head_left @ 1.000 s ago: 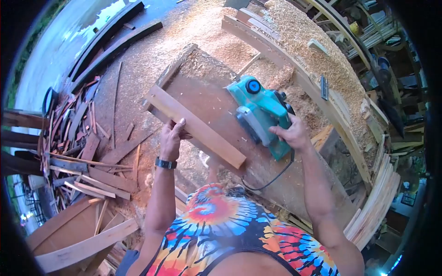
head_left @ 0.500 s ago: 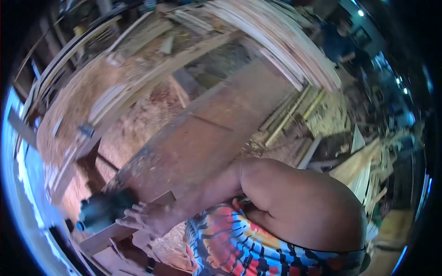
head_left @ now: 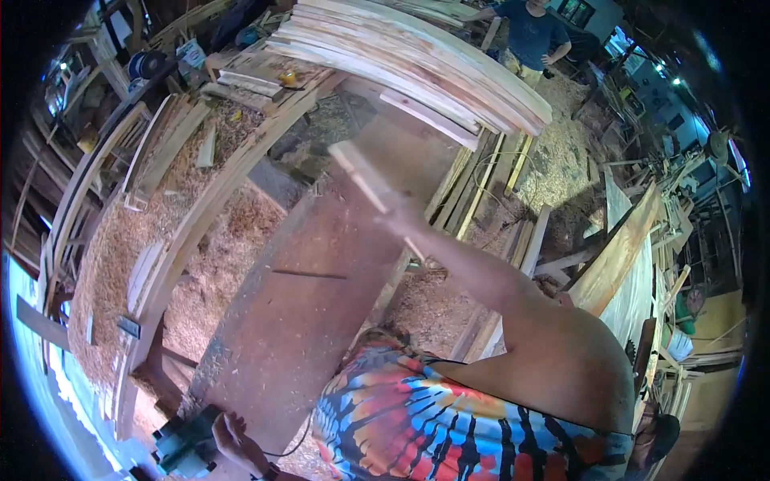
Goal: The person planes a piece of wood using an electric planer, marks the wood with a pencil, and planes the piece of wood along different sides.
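My right hand (head_left: 399, 216) is stretched out over the workbench (head_left: 297, 313), its fingers closed around a short wooden board (head_left: 358, 172). The board is tilted above the bench top and blurred by motion. At the lower left, my left hand (head_left: 233, 439), with a dark band at the wrist, is beside a green power tool (head_left: 183, 442). Its fingers are apart and hold nothing; whether they touch the tool's casing I cannot tell. A dark cord runs near that wrist.
Long planks (head_left: 417, 60) are stacked across the bench's far end. A long beam (head_left: 216, 188) and heaps of wood shavings (head_left: 112, 272) lie to the left. Thin strips (head_left: 481, 188) and a wide board (head_left: 618, 256) are at the right. Another person (head_left: 533, 36) stands at the back.
Both hands were at the wooden board by the green tool. My right hand has carried it up and away over the bench; my left hand is off it. The view has shifted.
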Action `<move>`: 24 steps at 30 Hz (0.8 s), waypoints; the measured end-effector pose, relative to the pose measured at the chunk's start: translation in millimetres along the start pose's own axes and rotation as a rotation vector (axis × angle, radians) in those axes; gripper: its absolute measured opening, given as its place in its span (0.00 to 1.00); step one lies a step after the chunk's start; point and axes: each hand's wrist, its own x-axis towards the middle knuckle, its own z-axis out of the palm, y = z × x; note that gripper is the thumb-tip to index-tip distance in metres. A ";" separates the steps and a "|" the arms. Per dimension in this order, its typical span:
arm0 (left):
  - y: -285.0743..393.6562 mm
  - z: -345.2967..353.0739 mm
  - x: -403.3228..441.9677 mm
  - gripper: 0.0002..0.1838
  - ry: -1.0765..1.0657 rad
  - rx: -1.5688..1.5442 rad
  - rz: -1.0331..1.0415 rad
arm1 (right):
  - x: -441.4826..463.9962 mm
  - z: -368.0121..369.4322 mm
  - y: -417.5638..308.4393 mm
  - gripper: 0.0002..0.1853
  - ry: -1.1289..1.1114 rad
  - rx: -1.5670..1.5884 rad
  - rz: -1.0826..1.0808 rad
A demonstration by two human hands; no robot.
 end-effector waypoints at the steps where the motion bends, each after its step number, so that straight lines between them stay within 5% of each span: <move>1: -0.3 6.5 -4.0 0.13 0.028 -0.030 -0.003 | 33.8 -5.7 38.5 0.38 0.054 -0.050 0.113; 2: -8.8 7.9 -4.2 0.13 0.002 -0.046 -0.001 | 66.0 -8.6 75.4 0.39 0.108 -0.100 0.226; 12: 7.9 34.0 17.2 0.11 -0.109 0.010 0.008 | 135.1 -52.8 106.4 0.42 0.391 -0.362 0.047; 17: 26.6 64.0 29.3 0.11 -0.180 -0.058 -0.106 | 103.9 -8.6 64.0 0.38 -0.003 -0.127 -0.006; 18: 27.5 70.5 31.8 0.11 -0.196 -0.024 -0.106 | 101.7 17.1 80.4 0.39 0.101 -0.185 -0.362; 20: 30.9 81.4 34.7 0.11 -0.236 0.045 -0.108 | 57.4 -2.9 14.2 0.34 -0.083 -0.233 -0.256; 24: 32.4 94.3 41.4 0.12 -0.304 0.130 -0.064 | 88.1 11.2 49.1 0.27 -0.053 -0.231 -0.162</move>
